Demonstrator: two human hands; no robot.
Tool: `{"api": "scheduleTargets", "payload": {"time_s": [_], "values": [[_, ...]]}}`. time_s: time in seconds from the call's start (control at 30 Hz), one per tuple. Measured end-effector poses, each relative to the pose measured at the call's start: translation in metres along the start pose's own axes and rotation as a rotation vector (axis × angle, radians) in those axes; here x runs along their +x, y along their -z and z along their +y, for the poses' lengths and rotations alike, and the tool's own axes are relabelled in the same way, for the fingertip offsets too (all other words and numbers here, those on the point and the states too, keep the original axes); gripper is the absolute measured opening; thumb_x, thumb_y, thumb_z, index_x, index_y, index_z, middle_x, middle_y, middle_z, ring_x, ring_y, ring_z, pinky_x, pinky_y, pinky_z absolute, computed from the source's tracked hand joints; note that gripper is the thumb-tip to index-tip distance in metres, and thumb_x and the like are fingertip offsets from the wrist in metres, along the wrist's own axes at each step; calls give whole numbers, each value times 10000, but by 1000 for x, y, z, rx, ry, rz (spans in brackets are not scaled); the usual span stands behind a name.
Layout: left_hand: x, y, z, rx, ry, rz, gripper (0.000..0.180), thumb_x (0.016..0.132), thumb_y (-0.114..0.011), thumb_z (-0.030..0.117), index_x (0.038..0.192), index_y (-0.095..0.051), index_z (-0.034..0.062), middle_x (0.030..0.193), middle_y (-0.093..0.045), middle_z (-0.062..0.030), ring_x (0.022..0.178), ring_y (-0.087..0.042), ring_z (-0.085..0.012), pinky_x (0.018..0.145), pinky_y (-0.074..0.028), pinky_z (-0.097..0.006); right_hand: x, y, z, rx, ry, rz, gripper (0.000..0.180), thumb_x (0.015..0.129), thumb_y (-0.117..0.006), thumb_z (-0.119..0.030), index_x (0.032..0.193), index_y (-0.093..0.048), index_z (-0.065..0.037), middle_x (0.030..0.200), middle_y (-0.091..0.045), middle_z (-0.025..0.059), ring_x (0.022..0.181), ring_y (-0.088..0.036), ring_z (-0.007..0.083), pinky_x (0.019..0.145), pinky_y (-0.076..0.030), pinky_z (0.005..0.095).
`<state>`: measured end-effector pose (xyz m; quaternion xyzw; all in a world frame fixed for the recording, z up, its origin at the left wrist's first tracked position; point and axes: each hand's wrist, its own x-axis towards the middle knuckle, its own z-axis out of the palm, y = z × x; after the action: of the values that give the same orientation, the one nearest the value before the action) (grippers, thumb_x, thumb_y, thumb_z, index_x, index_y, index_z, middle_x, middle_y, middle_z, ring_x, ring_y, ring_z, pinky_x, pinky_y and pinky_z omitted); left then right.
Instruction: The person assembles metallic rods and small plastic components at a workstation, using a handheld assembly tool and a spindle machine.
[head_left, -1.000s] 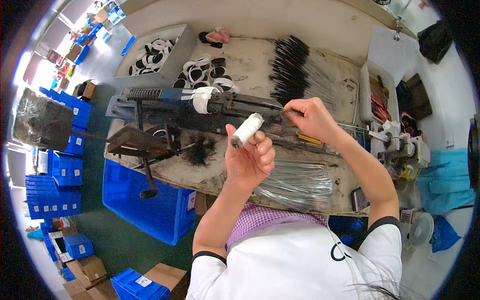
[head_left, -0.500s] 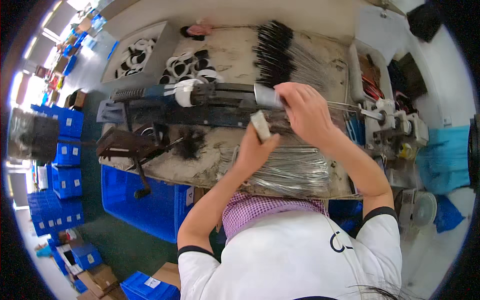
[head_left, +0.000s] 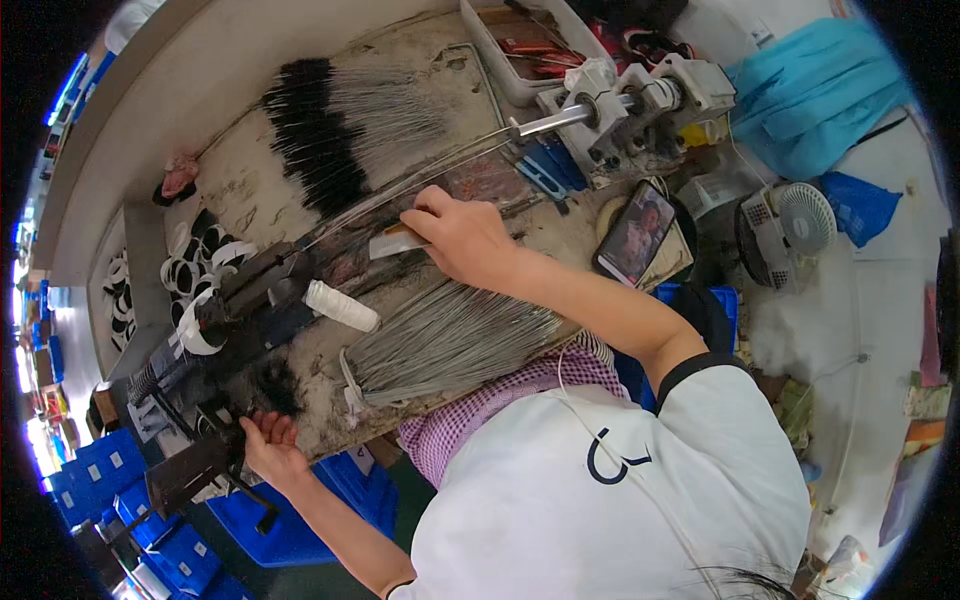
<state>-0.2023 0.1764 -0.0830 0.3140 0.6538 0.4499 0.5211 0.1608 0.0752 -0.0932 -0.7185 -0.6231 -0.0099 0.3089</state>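
My right hand (head_left: 460,238) is closed on a flat, whitish strip (head_left: 394,243) with a brownish part by the fingers; its exact kind is unclear. It is over the long dark metal bench fixture, beside thin metal rods (head_left: 440,165) stretched along it. My left hand (head_left: 273,447) is at the table's near left corner, fingers loosely bent and apart, close to a dark metal crank mechanism (head_left: 195,465). Whether it touches the metal cannot be made out. Between the hands lies a white wound roll (head_left: 342,306). A bundle of thin silvery wires (head_left: 450,340) rests in front of me.
Black-tipped wires (head_left: 315,135) lie at the back. White-and-black rings (head_left: 200,260) are piled at the left. A metal spindle unit (head_left: 640,110), a tool tray (head_left: 530,50), a phone (head_left: 638,232) and a fan (head_left: 803,218) are on the right. A blue bin (head_left: 290,520) is below the table.
The view has turned to the right. My left hand has let go of a whitish block and moved to the crank end. My right hand has left a greyish-white cylinder and now grips the flat strip.
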Motion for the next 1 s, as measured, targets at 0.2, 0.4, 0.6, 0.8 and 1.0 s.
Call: {"api": "scheduleTargets", "payload": {"time_s": [0.2, 0.4, 0.6, 0.8, 1.0], "values": [[5, 15, -1, -16, -3, 22, 377, 915, -589, 347, 1059, -560, 0, 828, -603, -69, 712, -587, -164, 579, -432, -278, 0, 6, 6, 87, -65, -24, 282, 703, -662, -36, 979, -610, -64, 955, -557, 96, 739, -617, 315, 625, -498, 410], [4, 8, -4, -34, -28, 10, 370, 915, -592, 335, 1069, -570, -1, 852, -608, -60, 714, -589, -151, 586, -419, -259, 0, 8, 16, 74, -141, -77, 200, 747, -636, -37, 945, -609, -39, 915, -547, 126, 726, -605, 352, 641, -500, 433], [14, 20, -12, -155, -61, -18, 339, 917, -585, 307, 1064, -579, 1, 812, -608, -52, 654, -568, -123, 502, -394, -236, 6, 9, 11, 78, -134, -112, 183, 757, -619, -33, 936, -581, -27, 902, -536, 145, 742, -596, 371, 651, -499, 445], [-49, -29, -4, -66, -330, -20, 232, 933, -525, 198, 996, -614, -7, 714, -621, -57, 521, -553, -109, 415, -391, -209, 0, 63, 7, 204, 112, -256, 181, 728, -571, 17, 902, -533, -15, 907, -555, 145, 791, -610, 352, 671, -512, 418], [-115, -147, 20, -169, -218, -587, 232, 942, -547, 216, 988, -627, 2, 740, -653, -93, 555, -597, -138, 437, -461, -241, 68, 102, 22, 169, 133, 175, 157, 820, -576, 4, 976, -581, -14, 899, -620, 157, 787, -624, 337, 661, -500, 350]]}}
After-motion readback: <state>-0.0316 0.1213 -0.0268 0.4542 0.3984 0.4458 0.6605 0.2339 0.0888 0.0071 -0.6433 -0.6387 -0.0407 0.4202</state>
